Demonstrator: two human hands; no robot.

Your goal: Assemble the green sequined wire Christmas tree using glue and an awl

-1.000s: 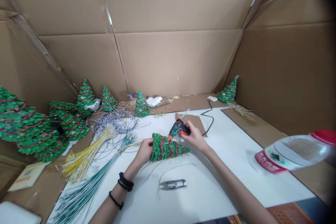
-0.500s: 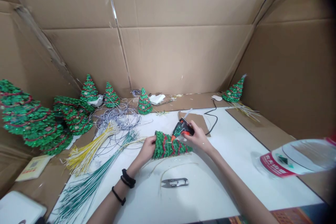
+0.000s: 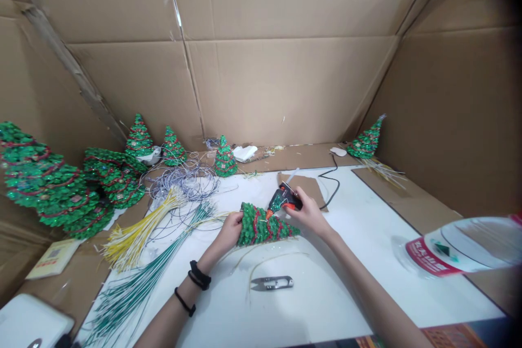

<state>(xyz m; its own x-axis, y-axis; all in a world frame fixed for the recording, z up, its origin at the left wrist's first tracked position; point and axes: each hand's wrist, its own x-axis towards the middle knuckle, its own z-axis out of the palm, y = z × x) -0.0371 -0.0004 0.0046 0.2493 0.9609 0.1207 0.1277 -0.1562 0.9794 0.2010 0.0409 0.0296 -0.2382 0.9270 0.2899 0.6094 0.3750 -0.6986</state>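
Note:
A small green Christmas tree (image 3: 261, 227) with red garland lies on its side above the white tabletop, its tip to the right. My left hand (image 3: 232, 228) is closed on its wide base end. Wrapped in my right hand (image 3: 306, 212) is a black hot glue gun (image 3: 284, 199) with an orange nozzle. The nozzle tip points down at the middle of the tree, at or very near a pale bit there. Thread snips (image 3: 272, 283) lie in front of the tree, beside a loose pale wire. Under the glue gun is a piece of cardboard (image 3: 312, 189).
Bundles of yellow-white wires (image 3: 141, 228) and green wires (image 3: 138, 277) lie at left, near tangled purple wire (image 3: 183, 179). Several finished trees stand left and back; another tree (image 3: 366, 141) is back right. A clear plastic bottle (image 3: 460, 244) lies at right. The glue gun's cord (image 3: 336, 190) runs backward.
Almost nothing differs. The view has shifted very slightly; both hands, the tree and the glue gun keep the same positions.

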